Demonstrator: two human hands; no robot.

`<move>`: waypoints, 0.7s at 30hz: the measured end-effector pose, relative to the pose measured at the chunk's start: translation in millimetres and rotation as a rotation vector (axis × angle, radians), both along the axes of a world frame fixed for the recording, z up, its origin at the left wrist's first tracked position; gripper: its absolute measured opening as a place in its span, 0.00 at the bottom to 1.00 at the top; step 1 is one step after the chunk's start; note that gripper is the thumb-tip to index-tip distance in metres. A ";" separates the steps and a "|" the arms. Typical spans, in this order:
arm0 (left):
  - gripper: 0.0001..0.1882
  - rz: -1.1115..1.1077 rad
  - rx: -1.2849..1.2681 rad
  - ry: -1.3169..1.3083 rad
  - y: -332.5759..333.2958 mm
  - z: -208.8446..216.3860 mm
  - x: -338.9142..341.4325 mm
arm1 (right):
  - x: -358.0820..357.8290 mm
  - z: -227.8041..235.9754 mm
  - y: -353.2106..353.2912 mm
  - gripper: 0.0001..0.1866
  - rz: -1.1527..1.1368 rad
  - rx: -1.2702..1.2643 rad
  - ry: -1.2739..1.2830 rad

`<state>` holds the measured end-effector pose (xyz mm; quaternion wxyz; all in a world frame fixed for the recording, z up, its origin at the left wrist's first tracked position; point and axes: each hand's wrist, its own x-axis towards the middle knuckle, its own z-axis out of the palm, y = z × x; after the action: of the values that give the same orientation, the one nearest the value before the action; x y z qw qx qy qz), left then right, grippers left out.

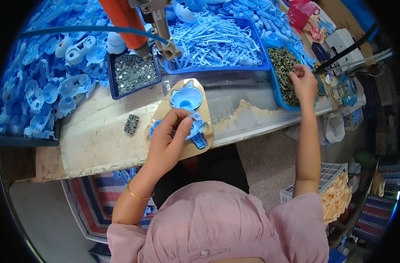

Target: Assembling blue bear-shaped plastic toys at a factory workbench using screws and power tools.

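Note:
In front of me a tan fixture board (203, 146) carries blue moulded plastic parts, among them an eared, bowl-shaped shell (186, 97). My left hand (168, 139) is over the board, thumb and forefinger closed on a small light-blue plastic piece (195, 116) at the lower shell. The palm hides part of what lies beneath. Off to the right, my right hand (305, 85) reaches over the edge of a blue basket (280, 94) full of small dark greenish-grey pieces (282, 65). Its thumb and fingertips come together; anything between them is too small to make out.
A press with an orange cylinder (125, 22) hangs over a dark tray (113, 90) of small metal bits. Behind stands a blue basket (217, 69) of ringed blue plastic rods. Blue shells (55, 83) heap at left. A small dark cluster (131, 124) lies on the table.

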<state>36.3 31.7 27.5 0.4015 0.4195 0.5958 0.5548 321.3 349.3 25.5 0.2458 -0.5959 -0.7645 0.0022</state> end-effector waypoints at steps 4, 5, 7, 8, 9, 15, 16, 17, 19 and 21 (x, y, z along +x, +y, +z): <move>0.10 0.001 0.003 0.005 0.8 -3.8 0.3 | 16.0 3.7 8.4 0.16 0.263 -0.173 0.502; 0.10 -0.007 -0.002 0.010 1.3 -5.3 1.1 | 13.3 14.3 -2.5 0.14 0.284 -0.226 0.548; 0.10 0.011 -0.015 0.020 4.0 -5.2 3.2 | -23.4 40.2 -46.6 0.13 0.401 -0.402 0.610; 0.10 -0.016 -0.015 0.014 4.9 -5.4 4.8 | -46.5 48.9 -74.4 0.12 0.497 -0.562 0.664; 0.10 -0.044 -0.016 0.008 5.4 -7.5 6.0 | -67.0 48.9 -98.3 0.10 0.638 -0.669 0.630; 0.12 -0.030 0.065 0.041 5.0 -13.0 9.9 | -123.8 34.2 -167.8 0.10 0.830 -1.112 0.656; 0.13 -0.032 0.054 0.029 3.9 -11.6 8.9 | -125.9 35.8 -169.8 0.10 0.811 -1.129 0.648; 0.13 -0.024 0.052 0.029 2.6 -10.3 7.9 | -127.7 36.2 -170.8 0.10 0.817 -1.134 0.644; 0.13 0.004 0.080 0.152 -0.6 -7.5 6.9 | -129.8 36.5 -172.3 0.09 0.819 -1.118 0.633; 0.12 0.033 0.048 0.199 -3.7 -4.6 7.6 | -132.7 37.5 -172.6 0.09 0.835 -1.087 0.607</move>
<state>43.9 28.0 22.9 0.3208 0.4720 0.6262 0.5312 188.6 176.6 63.0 0.0957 -0.2670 -0.7170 0.6368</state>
